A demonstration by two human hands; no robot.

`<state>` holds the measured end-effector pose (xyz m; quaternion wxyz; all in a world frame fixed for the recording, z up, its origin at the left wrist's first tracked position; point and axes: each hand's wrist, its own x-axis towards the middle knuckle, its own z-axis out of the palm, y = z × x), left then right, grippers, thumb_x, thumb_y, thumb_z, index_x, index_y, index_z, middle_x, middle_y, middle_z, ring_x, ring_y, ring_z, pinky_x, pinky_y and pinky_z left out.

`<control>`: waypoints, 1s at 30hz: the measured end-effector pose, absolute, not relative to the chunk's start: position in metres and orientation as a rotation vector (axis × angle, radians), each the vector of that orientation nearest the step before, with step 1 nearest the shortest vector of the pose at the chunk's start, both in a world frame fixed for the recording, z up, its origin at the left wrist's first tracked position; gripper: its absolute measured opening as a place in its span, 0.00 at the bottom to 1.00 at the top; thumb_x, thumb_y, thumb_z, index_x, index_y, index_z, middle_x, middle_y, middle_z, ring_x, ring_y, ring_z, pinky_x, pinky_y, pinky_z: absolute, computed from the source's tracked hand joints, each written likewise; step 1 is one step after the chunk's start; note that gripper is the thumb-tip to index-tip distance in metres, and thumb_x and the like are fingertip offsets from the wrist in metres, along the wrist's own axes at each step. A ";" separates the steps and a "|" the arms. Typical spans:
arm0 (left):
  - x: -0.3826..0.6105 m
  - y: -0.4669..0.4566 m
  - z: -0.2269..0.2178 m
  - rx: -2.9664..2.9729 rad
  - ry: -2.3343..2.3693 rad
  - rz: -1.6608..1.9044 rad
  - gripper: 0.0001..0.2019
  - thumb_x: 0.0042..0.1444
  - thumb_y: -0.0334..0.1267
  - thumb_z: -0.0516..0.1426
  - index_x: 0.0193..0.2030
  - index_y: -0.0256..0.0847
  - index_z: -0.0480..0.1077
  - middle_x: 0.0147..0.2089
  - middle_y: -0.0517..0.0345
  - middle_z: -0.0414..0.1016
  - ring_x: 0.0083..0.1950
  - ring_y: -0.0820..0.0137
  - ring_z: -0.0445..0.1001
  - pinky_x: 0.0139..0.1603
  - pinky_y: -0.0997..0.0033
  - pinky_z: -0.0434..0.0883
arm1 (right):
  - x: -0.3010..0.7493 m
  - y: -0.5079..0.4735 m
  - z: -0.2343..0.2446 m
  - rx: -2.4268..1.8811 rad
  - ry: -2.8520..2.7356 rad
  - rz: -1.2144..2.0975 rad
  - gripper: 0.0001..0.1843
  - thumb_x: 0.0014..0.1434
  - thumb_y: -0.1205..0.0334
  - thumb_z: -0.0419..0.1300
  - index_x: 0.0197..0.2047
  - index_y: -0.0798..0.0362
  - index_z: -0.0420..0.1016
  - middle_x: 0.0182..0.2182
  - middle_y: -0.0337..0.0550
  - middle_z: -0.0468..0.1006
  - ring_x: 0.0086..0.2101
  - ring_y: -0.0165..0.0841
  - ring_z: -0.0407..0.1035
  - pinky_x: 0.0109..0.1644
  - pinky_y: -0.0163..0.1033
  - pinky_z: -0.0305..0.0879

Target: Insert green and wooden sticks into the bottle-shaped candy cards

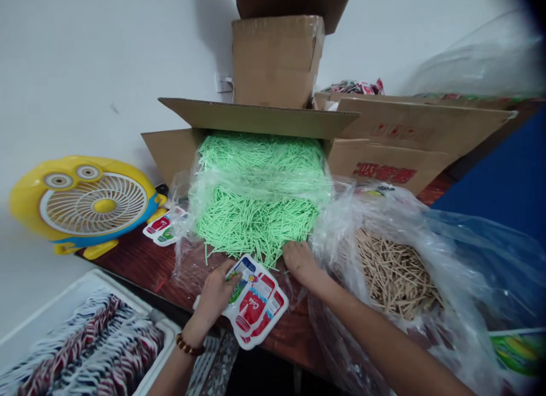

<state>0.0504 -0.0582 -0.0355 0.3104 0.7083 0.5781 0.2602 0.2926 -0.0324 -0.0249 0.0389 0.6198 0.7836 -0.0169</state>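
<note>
My left hand [216,293] grips a stack of white packets with red bottle pictures [255,305] over the wooden table's near edge. My right hand [301,261] reaches into the front of a heap of green sticks [256,202]; its fingers are buried among the sticks. The green sticks spill from a clear plastic bag lying in an open cardboard box [256,118] on its side.
A plastic bag of tan wooden sticks [394,276] lies at right. More packets [164,225] sit beside a yellow cartoon fan [85,202] at left. Cardboard boxes [392,140] stand behind. A white tray of striped items [85,339] is at lower left.
</note>
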 end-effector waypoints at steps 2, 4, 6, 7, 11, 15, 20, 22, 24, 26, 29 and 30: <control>0.047 -0.059 -0.036 1.832 1.503 0.750 0.06 0.55 0.38 0.53 0.36 0.42 0.70 0.34 0.59 0.76 0.37 0.64 0.74 0.41 0.69 0.66 | 0.299 -0.032 -0.027 1.938 2.401 -0.130 0.17 0.63 0.74 0.44 0.47 0.61 0.71 0.42 0.57 0.77 0.43 0.43 0.70 0.49 0.46 0.54; 0.045 -0.060 -0.037 1.780 1.478 0.805 0.06 0.55 0.39 0.54 0.35 0.41 0.70 0.33 0.59 0.76 0.37 0.63 0.74 0.42 0.69 0.67 | 0.305 -0.029 -0.030 1.972 2.396 -0.228 0.16 0.61 0.75 0.45 0.47 0.59 0.69 0.40 0.54 0.78 0.41 0.41 0.71 0.48 0.44 0.53; 0.044 -0.062 -0.036 1.696 1.430 0.854 0.07 0.54 0.40 0.55 0.35 0.40 0.72 0.33 0.58 0.77 0.36 0.64 0.74 0.40 0.69 0.67 | 0.310 -0.025 -0.030 2.004 2.395 -0.333 0.15 0.60 0.75 0.46 0.47 0.57 0.69 0.37 0.50 0.80 0.39 0.38 0.72 0.47 0.42 0.53; 0.044 -0.063 -0.036 1.640 1.403 0.872 0.08 0.54 0.41 0.56 0.35 0.40 0.72 0.32 0.58 0.77 0.35 0.64 0.74 0.39 0.70 0.68 | 0.312 -0.023 -0.030 2.021 2.398 -0.385 0.15 0.60 0.75 0.47 0.45 0.56 0.69 0.36 0.48 0.80 0.39 0.37 0.72 0.46 0.41 0.53; 0.047 -0.073 -0.034 1.387 1.325 0.952 0.11 0.54 0.45 0.58 0.35 0.39 0.73 0.30 0.60 0.76 0.29 0.68 0.72 0.31 0.74 0.68 | 0.317 -0.019 -0.029 2.122 2.422 -0.580 0.10 0.60 0.70 0.49 0.38 0.55 0.71 0.34 0.46 0.80 0.37 0.35 0.72 0.43 0.38 0.54; 0.051 -0.084 -0.030 1.118 1.277 1.003 0.13 0.50 0.47 0.62 0.37 0.40 0.73 0.29 0.61 0.77 0.26 0.69 0.73 0.28 0.74 0.69 | 0.318 -0.019 -0.032 2.258 2.453 -0.820 0.10 0.61 0.66 0.49 0.37 0.55 0.71 0.31 0.45 0.79 0.33 0.34 0.71 0.39 0.36 0.57; 0.052 -0.092 -0.028 0.881 1.216 1.028 0.17 0.47 0.46 0.65 0.41 0.40 0.72 0.27 0.64 0.77 0.25 0.69 0.75 0.27 0.74 0.71 | 0.316 -0.015 -0.035 2.393 2.481 -1.256 0.10 0.57 0.65 0.50 0.39 0.55 0.71 0.32 0.42 0.78 0.30 0.32 0.70 0.32 0.34 0.61; 0.053 -0.095 -0.027 0.850 1.193 1.044 0.18 0.46 0.45 0.65 0.42 0.40 0.71 0.28 0.63 0.77 0.26 0.69 0.75 0.28 0.74 0.71 | 0.313 -0.013 -0.035 2.451 2.481 -1.422 0.12 0.57 0.61 0.50 0.41 0.55 0.70 0.33 0.42 0.78 0.30 0.33 0.71 0.32 0.35 0.63; 0.054 -0.098 -0.028 0.853 1.178 1.044 0.18 0.47 0.45 0.65 0.42 0.39 0.72 0.29 0.62 0.78 0.26 0.69 0.76 0.28 0.74 0.71 | 0.309 -0.014 -0.036 2.508 2.484 -1.563 0.14 0.59 0.56 0.49 0.42 0.54 0.68 0.33 0.43 0.78 0.31 0.34 0.71 0.35 0.37 0.65; 0.056 -0.101 -0.028 0.858 1.160 1.031 0.17 0.48 0.45 0.65 0.41 0.39 0.72 0.30 0.60 0.79 0.27 0.69 0.76 0.28 0.74 0.72 | 0.303 -0.019 -0.041 2.557 2.498 -1.672 0.16 0.59 0.52 0.48 0.42 0.54 0.68 0.33 0.43 0.78 0.33 0.34 0.71 0.39 0.39 0.65; 0.058 -0.103 -0.029 0.841 1.149 1.027 0.16 0.49 0.46 0.64 0.41 0.39 0.72 0.30 0.59 0.79 0.27 0.68 0.76 0.28 0.73 0.72 | 0.295 -0.030 -0.052 2.598 2.511 -1.793 0.15 0.58 0.50 0.51 0.39 0.52 0.68 0.34 0.42 0.77 0.36 0.35 0.69 0.44 0.40 0.64; 0.058 -0.103 -0.029 0.833 1.154 1.026 0.16 0.49 0.46 0.64 0.40 0.39 0.72 0.30 0.60 0.79 0.27 0.68 0.76 0.28 0.73 0.72 | 0.293 -0.033 -0.056 2.600 2.512 -1.830 0.14 0.57 0.50 0.52 0.37 0.52 0.68 0.34 0.42 0.77 0.36 0.35 0.69 0.45 0.40 0.64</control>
